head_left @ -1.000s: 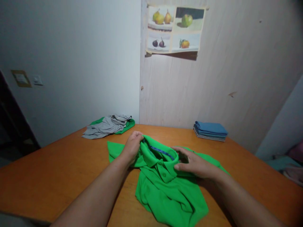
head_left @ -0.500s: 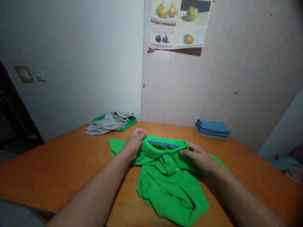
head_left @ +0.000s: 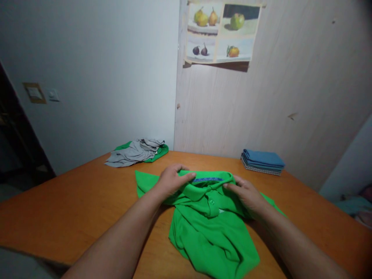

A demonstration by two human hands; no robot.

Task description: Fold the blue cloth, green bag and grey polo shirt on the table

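A bright green polo shirt (head_left: 215,228) lies rumpled on the wooden table, its collar raised and its buttoned placket toward me. Blue patterned tape (head_left: 207,179) shows inside the neck. My left hand (head_left: 174,180) grips the collar's left side, thumb over the edge and fingers behind it. On the collar's right side, my right hand (head_left: 244,192) pinches the fabric, its fingers partly hidden behind the cloth. One sleeve spreads out past each hand, and the body of the shirt bunches toward the near edge.
On the orange-brown table (head_left: 87,209), a crumpled grey garment (head_left: 133,152) lies over green cloth at the back left. A folded stack of blue and checked cloth (head_left: 262,161) sits at the back right. Walls rise behind the table, with a fruit picture (head_left: 222,33) taped up.
My left hand has shifted right along the collar, its thumb now farther over the neck edge. My right hand keeps its hold. The view has tilted slightly.
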